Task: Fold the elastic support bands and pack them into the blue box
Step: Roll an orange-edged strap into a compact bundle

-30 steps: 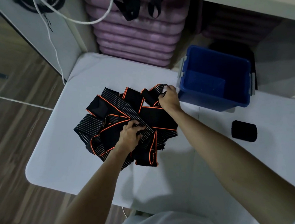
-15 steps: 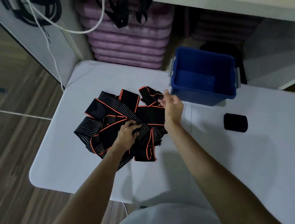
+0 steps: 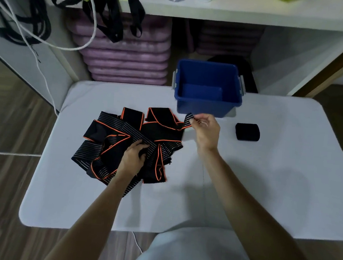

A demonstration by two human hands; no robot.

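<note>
A tangled pile of black elastic support bands with orange edging and grey stripes lies on the left half of the white table. My left hand rests on the pile, its fingers curled round a striped band. My right hand pinches the striped end of one band and holds it off the pile's right edge, just in front of the blue box. The box stands open at the table's far edge, and I see nothing inside it.
A small black folded piece lies on the table right of my right hand. Behind the table, purple mats are stacked under a white shelf, with black straps and a white cable hanging down.
My right hand has drawn the band's striped end out to the right, away from the pile. The view has tilted up, showing more of the shelf. My left hand stays on the pile.
</note>
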